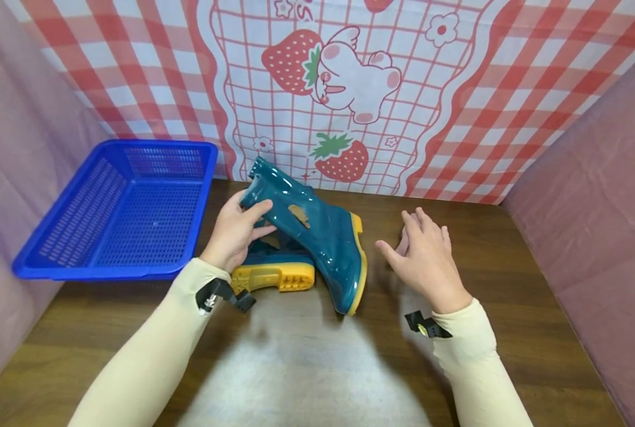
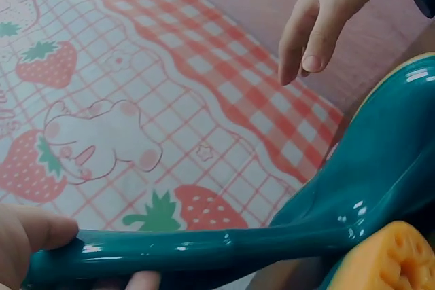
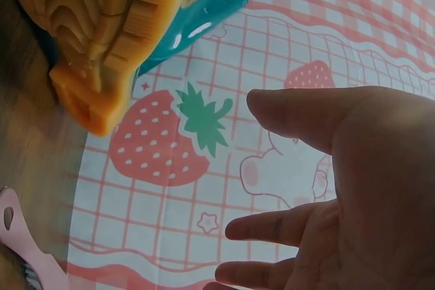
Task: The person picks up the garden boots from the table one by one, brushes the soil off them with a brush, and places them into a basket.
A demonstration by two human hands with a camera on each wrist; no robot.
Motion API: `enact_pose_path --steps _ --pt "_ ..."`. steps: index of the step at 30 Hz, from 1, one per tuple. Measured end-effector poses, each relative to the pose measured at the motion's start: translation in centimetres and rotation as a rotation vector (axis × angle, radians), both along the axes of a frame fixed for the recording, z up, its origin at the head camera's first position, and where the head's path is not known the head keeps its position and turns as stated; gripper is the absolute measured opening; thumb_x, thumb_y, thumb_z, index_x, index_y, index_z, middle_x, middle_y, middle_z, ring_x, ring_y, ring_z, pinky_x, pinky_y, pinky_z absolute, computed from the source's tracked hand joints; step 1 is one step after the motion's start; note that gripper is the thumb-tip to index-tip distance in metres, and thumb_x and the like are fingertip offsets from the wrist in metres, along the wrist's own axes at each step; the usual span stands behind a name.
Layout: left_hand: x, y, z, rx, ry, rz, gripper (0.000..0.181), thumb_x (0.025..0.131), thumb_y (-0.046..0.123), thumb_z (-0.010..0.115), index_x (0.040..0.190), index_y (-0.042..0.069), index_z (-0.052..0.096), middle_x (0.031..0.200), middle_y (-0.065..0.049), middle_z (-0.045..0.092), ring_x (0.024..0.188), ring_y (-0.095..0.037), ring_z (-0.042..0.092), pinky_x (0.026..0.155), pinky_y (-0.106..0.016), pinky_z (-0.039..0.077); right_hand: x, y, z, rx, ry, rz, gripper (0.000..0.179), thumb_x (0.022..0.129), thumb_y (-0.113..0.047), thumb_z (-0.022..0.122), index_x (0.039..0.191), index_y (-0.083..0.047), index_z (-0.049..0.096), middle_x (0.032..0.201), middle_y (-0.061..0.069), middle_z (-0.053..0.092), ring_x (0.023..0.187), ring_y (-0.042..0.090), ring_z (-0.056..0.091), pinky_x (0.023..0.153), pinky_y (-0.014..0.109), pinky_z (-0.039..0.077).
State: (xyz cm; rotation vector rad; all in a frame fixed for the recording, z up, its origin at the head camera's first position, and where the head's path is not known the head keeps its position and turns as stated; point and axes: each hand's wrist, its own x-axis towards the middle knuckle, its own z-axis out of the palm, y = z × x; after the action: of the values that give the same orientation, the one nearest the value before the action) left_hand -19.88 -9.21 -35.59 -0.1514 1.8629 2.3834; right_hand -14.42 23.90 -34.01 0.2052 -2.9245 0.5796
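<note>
At the head view's centre, a glossy teal, yellow-soled rubber boot [image 1: 323,231] slanted from upper left to lower right, its top pinched by the left hand [image 1: 234,228]; the spread right hand [image 1: 428,258] was nearer the pink plastic brush [image 3: 30,244], partly hiding it.

Glossy, smooth rubber-looking boot [image 1: 325,237] with ridged sole [image 3: 75,11], plastic basket [image 1: 109,273], wood-grained tabletop [image 1: 499,261], matt side cloth [image 1: 611,178].

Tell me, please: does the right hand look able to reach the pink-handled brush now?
Probably yes: the right hand holds nothing and is close to the pink-handled brush; the teal rain boot is to the left, so nothing visible blocks it.
</note>
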Motion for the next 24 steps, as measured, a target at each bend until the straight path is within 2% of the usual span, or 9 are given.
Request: enact_pose_path --steps 7,10,13,15,19,24 --pt "-1.6 2.3 1.0 0.095 0.015 -0.008 0.050 0.103 0.022 0.065 0.148 0.006 0.047 0.141 -0.014 0.060 0.126 -0.027 0.063 0.106 -0.047 0.050 0.0 0.6 0.3 0.006 0.016 -0.017 0.082 0.096 -0.045 0.070 0.152 0.007 0.041 0.158 0.033 0.034 0.150 0.048 0.027 0.117 0.074 0.013" --pt "-2.2 3.0 1.6 0.076 0.041 -0.012 0.048 0.104 0.021 0.064 0.146 0.005 0.048 0.140 -0.015 0.062 0.124 -0.026 0.063 0.105 -0.047 0.051 -0.4 1.4 0.3 0.014 -0.017 -0.047 0.079 0.097 -0.046 0.067 0.150 0.009 0.043 0.153 0.035 0.040 0.142 0.052 0.038 0.114 0.072 0.026" --pt "-2.3 3.2 2.1 0.008 0.076 -0.007 0.044 0.105 0.020 0.063 0.144 0.005 0.050 0.139 -0.016 0.063 0.121 -0.026 0.065 0.102 -0.046 0.053 -1.3 3.1 -0.4 0.021 -0.104 -0.100 0.073 0.100 -0.049 0.061 0.144 0.008 0.050 0.142 0.034 0.053 0.127 0.051 0.053 0.101 0.068 0.043" --pt "-2.3 3.3 2.3 -0.024 0.096 -0.008 0.041 0.105 0.019 0.063 0.142 0.005 0.051 0.139 -0.016 0.063 0.120 -0.026 0.065 0.101 -0.047 0.054 -2.2 4.3 -1.4 0.030 -0.183 -0.140 0.067 0.101 -0.052 0.056 0.135 0.006 0.059 0.129 0.032 0.061 0.113 0.048 0.061 0.087 0.064 0.050" --pt "-2.1 3.4 2.3 -0.023 0.118 -0.020 0.039 0.104 0.020 0.064 0.138 0.006 0.052 0.140 -0.015 0.061 0.122 -0.026 0.063 0.102 -0.048 0.053 -4.3 6.2 -3.7 0.063 -0.339 -0.183 0.069 0.100 -0.061 0.050 0.117 0.004 0.067 0.109 0.025 0.069 0.092 0.038 0.065 0.072 0.053 0.051" --pt "-1.9 3.8 2.0 -0.056 0.127 -0.072 0.048 0.102 0.025 0.068 0.144 0.009 0.050 0.143 -0.012 0.058 0.128 -0.025 0.061 0.106 -0.048 0.050 -6.1 6.2 -5.5 0.073 -0.472 -0.204 0.068 0.097 -0.068 0.049 0.088 -0.003 0.069 0.076 0.013 0.063 0.070 0.026 0.059 0.060 0.040 0.045"
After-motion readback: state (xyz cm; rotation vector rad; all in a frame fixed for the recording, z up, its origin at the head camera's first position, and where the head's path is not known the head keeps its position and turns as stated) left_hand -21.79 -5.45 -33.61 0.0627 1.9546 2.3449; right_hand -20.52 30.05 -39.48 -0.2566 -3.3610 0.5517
